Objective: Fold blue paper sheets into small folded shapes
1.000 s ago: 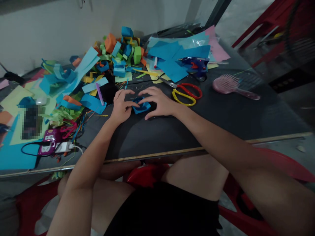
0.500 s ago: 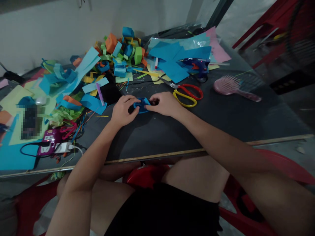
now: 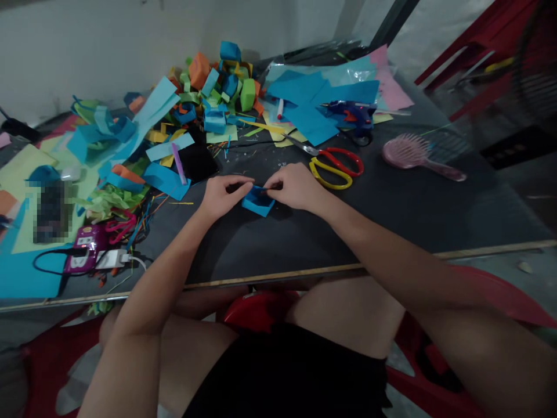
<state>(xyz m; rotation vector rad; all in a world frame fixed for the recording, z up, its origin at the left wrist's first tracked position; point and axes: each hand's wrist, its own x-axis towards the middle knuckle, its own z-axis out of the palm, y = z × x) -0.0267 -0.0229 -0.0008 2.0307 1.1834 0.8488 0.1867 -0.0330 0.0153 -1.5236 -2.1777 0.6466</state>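
A small folded blue paper box point(image 3: 258, 204) stands on the dark table between my two hands, its near side facing me and its top open. My left hand point(image 3: 223, 194) pinches the box's far-left edge between thumb and fingers. On the other side my right hand point(image 3: 290, 184) grips the far-right edge, with its fingers curled. Parts of the fingertips are hidden behind the box walls. Just right of my right hand lie scissors point(image 3: 335, 168) with one red and one yellow handle.
A heap of coloured paper boxes point(image 3: 217, 87) is at the back. Blue paper sheets point(image 3: 304, 110) and a glue gun point(image 3: 354, 113) lie behind the scissors. A pink hairbrush point(image 3: 418, 157) is at right. Paper scraps, a purple power socket point(image 3: 87, 249) and cables spread over the left side.
My fingers have shifted to the far edges of the blue paper box, and the left hand has risen slightly. The box's near wall now shows plainly, facing me.
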